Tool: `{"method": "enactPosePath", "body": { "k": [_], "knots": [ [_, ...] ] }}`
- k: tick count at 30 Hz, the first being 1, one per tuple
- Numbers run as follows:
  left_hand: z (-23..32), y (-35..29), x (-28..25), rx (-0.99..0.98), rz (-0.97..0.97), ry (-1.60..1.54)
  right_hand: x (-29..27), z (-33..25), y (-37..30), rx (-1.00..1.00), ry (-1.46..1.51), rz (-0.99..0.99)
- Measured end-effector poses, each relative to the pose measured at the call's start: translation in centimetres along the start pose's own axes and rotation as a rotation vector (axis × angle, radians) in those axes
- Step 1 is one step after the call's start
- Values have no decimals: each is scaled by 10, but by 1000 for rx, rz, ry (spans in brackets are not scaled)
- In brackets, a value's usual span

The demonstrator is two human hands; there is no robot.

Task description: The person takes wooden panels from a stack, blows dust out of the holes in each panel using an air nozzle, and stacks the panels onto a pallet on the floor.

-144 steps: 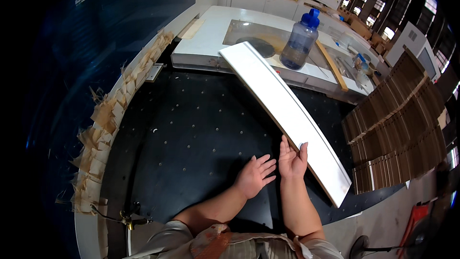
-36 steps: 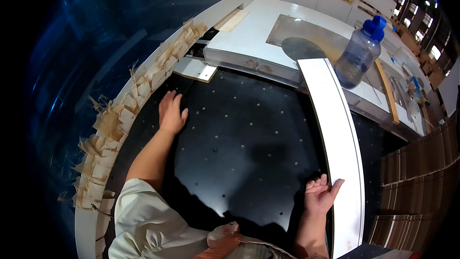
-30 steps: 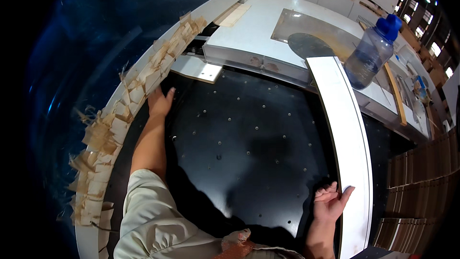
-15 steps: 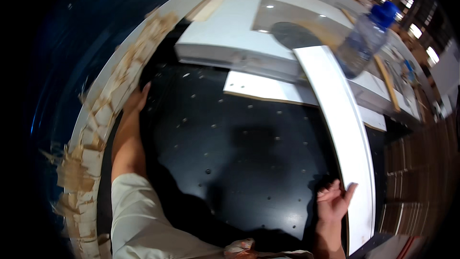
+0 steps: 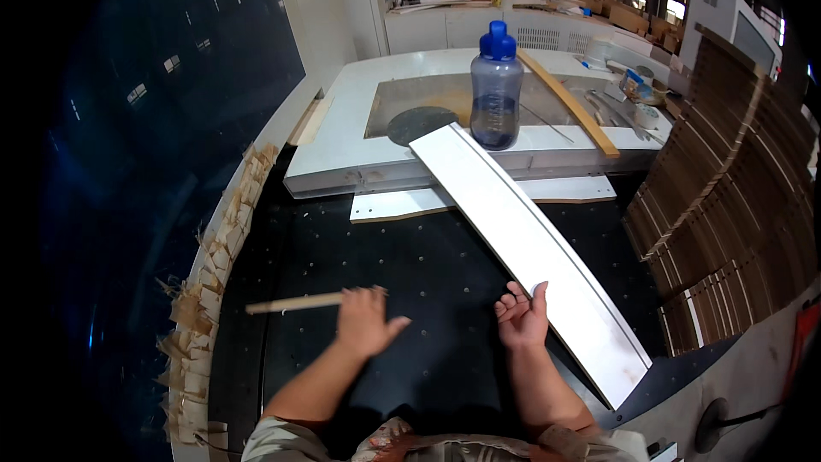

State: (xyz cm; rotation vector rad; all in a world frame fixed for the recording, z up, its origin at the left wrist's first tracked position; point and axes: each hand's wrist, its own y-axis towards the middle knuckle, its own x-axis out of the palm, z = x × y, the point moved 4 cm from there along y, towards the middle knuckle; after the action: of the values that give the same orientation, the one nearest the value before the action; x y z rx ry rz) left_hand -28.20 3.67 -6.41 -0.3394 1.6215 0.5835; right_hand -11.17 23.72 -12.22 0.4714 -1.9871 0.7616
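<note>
My left hand (image 5: 363,322) is over the black table surface (image 5: 419,265), closed round one end of a thin, light-brown wooden stick (image 5: 295,303) that points left. Its thumb stretches toward the right. At the near left edge of a long white grooved board (image 5: 530,248) is my right hand (image 5: 522,315), palm up, thumb over the board's top and fingers curled by its edge. The board slants from near right to far left, its far end close to a blue-capped plastic bottle (image 5: 495,94).
A second white board (image 5: 402,203) lies at the front of a raised white machine bed (image 5: 333,111). A yellowish wooden bar (image 5: 569,103) and small tools (image 5: 620,111) rest there. Stacked brown panels (image 5: 710,197) stand right. Torn tape (image 5: 227,239) covers the left rim.
My left hand has come from the taped left rim toward the middle, now with the stick in it. The view has shifted; the board lies at a steeper slant under my right hand.
</note>
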Motion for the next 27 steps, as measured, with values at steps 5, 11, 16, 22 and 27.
{"method": "enactPosePath", "body": {
  "k": [5,11,16,22,27],
  "knots": [
    [65,24,-17,85,25,-157,2,3,-4,38,48,-123],
    [16,115,7,-162,-34,-149,1,1,-3,43,56,-95],
    [-23,167,31,-379,-137,-39,12,0,-12,-9,3,-83],
    [-45,159,60,-328,58,32,8,-3,-12,-39,-30,-40],
    [-49,134,48,-253,176,8,10,1,-15,-4,-62,-64]
  ]
}}
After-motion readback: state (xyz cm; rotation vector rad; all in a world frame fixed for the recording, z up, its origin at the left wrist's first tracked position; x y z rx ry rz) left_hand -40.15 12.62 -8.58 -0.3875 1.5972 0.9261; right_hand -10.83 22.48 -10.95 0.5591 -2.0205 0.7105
